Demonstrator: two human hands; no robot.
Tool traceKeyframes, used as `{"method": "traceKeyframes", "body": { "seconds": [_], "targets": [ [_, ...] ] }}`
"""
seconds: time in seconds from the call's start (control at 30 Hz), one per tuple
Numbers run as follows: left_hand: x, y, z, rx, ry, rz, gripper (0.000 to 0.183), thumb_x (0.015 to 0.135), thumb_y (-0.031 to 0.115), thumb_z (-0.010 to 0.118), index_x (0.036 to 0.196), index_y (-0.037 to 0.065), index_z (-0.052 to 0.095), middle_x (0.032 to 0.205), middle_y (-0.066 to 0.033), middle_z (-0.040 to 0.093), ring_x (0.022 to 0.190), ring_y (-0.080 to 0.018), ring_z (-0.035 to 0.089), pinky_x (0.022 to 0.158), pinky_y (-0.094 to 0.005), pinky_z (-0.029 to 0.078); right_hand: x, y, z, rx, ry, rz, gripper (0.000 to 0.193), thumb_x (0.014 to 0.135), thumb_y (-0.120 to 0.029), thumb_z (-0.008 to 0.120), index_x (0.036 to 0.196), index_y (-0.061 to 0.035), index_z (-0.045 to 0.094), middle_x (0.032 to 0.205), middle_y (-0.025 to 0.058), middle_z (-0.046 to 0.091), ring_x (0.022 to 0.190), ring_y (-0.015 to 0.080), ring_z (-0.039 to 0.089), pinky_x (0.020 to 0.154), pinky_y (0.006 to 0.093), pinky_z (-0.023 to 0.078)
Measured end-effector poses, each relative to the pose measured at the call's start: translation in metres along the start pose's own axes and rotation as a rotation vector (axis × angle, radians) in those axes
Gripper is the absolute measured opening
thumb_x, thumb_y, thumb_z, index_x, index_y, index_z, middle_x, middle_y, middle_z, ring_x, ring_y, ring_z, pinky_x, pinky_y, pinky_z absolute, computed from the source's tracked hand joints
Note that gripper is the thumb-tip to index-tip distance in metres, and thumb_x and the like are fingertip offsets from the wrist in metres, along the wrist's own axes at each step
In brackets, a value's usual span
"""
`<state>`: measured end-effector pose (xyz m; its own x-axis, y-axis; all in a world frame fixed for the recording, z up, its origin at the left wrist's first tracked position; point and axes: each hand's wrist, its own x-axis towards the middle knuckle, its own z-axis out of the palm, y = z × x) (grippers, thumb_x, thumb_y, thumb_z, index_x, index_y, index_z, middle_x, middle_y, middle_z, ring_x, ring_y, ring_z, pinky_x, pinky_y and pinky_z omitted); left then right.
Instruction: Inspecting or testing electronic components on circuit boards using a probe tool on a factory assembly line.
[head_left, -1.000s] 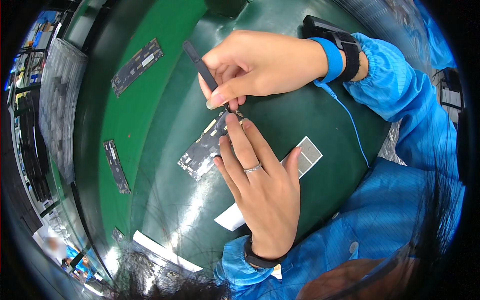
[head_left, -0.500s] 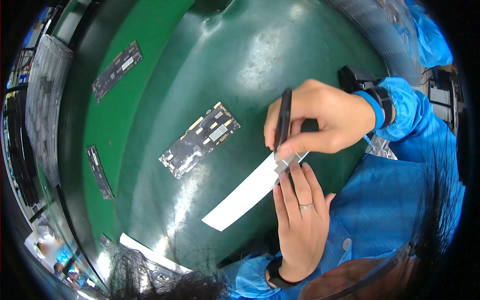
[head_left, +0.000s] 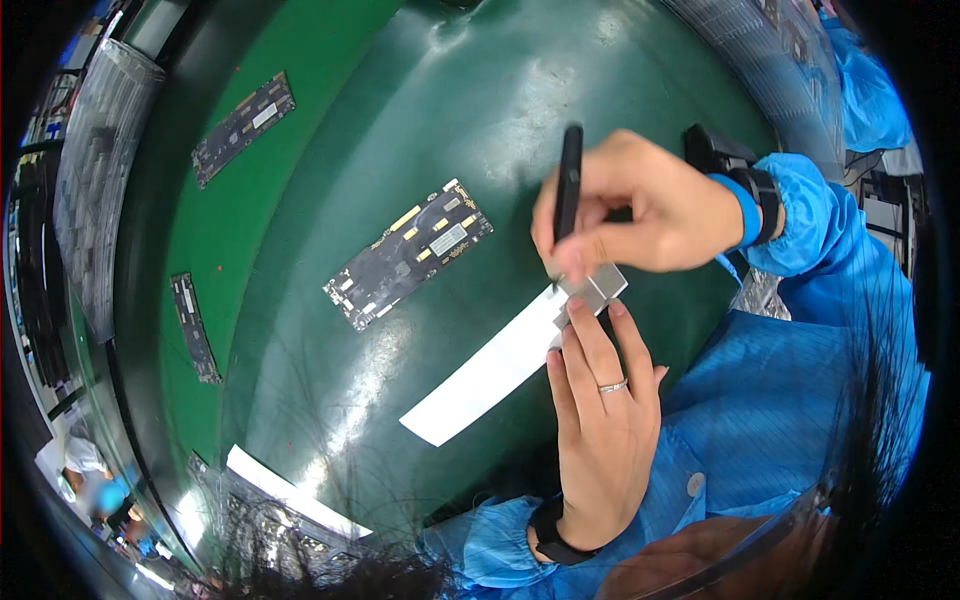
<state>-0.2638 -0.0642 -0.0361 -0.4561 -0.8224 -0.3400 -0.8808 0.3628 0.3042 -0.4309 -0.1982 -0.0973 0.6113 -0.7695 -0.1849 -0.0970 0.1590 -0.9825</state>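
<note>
A white paper strip (head_left: 490, 375) lies slantwise on the green table, with small grey rectangular pieces (head_left: 598, 288) at its right end. My left hand (head_left: 605, 430) rests flat, its fingers stretched out and their tips on the strip's lower edge by the grey pieces. Between the thumb and fingers of my right hand (head_left: 640, 205) is a slim black pen-like tool (head_left: 568, 180), held nearly upright over that end. The thumb and fingers hide the tool's lower tip. Left of both hands lies a black circuit board (head_left: 408, 255) with gold contacts and a pale label.
Two more circuit boards, an upper one (head_left: 243, 130) and a lower one (head_left: 195, 328), lie on the bright green band (head_left: 225, 230) at the left. Another white strip (head_left: 295, 495) is at the lower left. Clear plastic trays (head_left: 100, 190) are stacked at the far left. A black object (head_left: 715, 150) sits beyond my right wrist.
My right hand has lifted slightly with the tool, uncovering more of the grey pieces. My left hand stays on the strip. The whole view has shifted a little.
</note>
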Motion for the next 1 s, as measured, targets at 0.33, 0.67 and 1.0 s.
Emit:
{"method": "traceKeyframes", "body": {
  "seconds": [0.33,0.67,1.0],
  "targets": [
    [0.045,-0.049,-0.008,-0.016,0.231,-0.124,0.076,0.089,0.034,0.081,0.146,-0.006,0.051,0.148,-0.0247,0.048,0.127,-0.0446,0.056,0.107,-0.0538,0.051,0.065,0.012,-0.011,0.053,0.081,0.060,0.015,0.103,-0.011,0.072,0.108,0.0025,0.068,0.095,0.0055,0.073,0.080,0.0107,0.070,0.077,0.0254,0.058],
    [0.046,-0.053,-0.004,-0.045,0.203,-0.130,0.076,0.091,0.035,0.079,0.146,-0.008,0.050,0.151,-0.0296,0.044,0.134,-0.0481,0.052,0.110,-0.0599,0.050,0.068,0.001,-0.010,0.000,0.086,0.043,0.017,0.101,-0.013,0.074,0.107,0.0021,0.069,0.093,0.0059,0.074,0.080,0.0108,0.071,0.076,0.0250,0.059],
    [0.049,-0.051,0.000,-0.039,0.204,-0.122,0.075,0.092,0.036,0.078,0.146,-0.007,0.050,0.150,-0.0305,0.044,0.138,-0.0497,0.049,0.112,-0.0610,0.047,0.068,0.009,-0.011,-0.046,0.082,0.002,0.017,0.101,-0.013,0.073,0.107,0.0022,0.069,0.092,0.0072,0.075,0.080,0.0108,0.072,0.075,0.0246,0.059]
  ]
}}
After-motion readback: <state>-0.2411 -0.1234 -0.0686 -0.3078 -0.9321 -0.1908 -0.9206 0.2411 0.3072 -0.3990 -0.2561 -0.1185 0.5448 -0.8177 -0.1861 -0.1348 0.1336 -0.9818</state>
